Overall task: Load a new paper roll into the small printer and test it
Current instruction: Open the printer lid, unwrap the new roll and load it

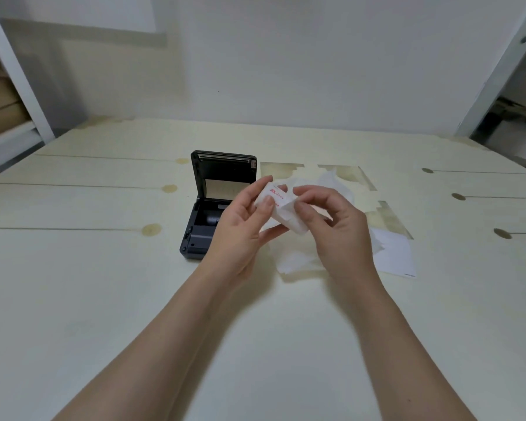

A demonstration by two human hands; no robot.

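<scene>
Head view: both hands hold the roll [281, 208] above the table [104, 284]; left hand [240, 229] pinches its end, right hand [334, 226] picks at the wrap; printer [213, 208] open at nine o'clock; roll looks light, crushable; best gripped by the ends.

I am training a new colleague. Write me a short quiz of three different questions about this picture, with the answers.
1. True or false: the printer lid is closed.
2. Which hands hold the paper roll? A left only, B right only, C both.
3. Fill in: loose white paper lies on the table to the ___ of the printer.

Key: 1 false, the lid stands open. 2 C, left hand and right hand. 3 right.
</scene>
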